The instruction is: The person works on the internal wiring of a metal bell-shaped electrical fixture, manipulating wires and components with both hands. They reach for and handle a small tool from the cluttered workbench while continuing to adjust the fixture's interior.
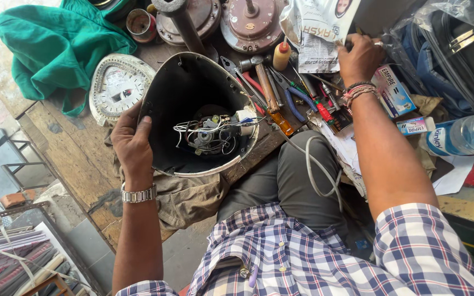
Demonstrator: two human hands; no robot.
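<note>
A black cone-shaped appliance housing (185,93) with a pale rim is held tilted at the near edge of the wooden tabletop (72,159), its open side turned up towards the camera. Inside it, a small motor assembly (210,134) with a tangle of thin white wires is seen. The housing is gripped at its left rim by the left hand (133,145), the thumb laid over the rim and the fingers wrapped behind it; a metal watch (138,193) is worn on that wrist. A crumpled brown cloth (185,200) lies under the housing and hangs over the tabletop's edge.

The right hand (360,57) is stretched to the far side of the tabletop, where its fingers are curled down among printed papers (319,33) and a small box (393,90); whether anything is clasped cannot be told. Beaded bands are worn on that wrist.

Between the two hands a heap of hand tools (281,96) is spread: blue-handled pliers, screwdrivers and a wooden-handled hammer. A small yellow bottle (281,56) stands just beyond them. A round pale dial plate (117,87) lies left of the housing, with a green cloth (56,49) at the far left corner. A clear water bottle (467,134) lies at the right edge.
</note>
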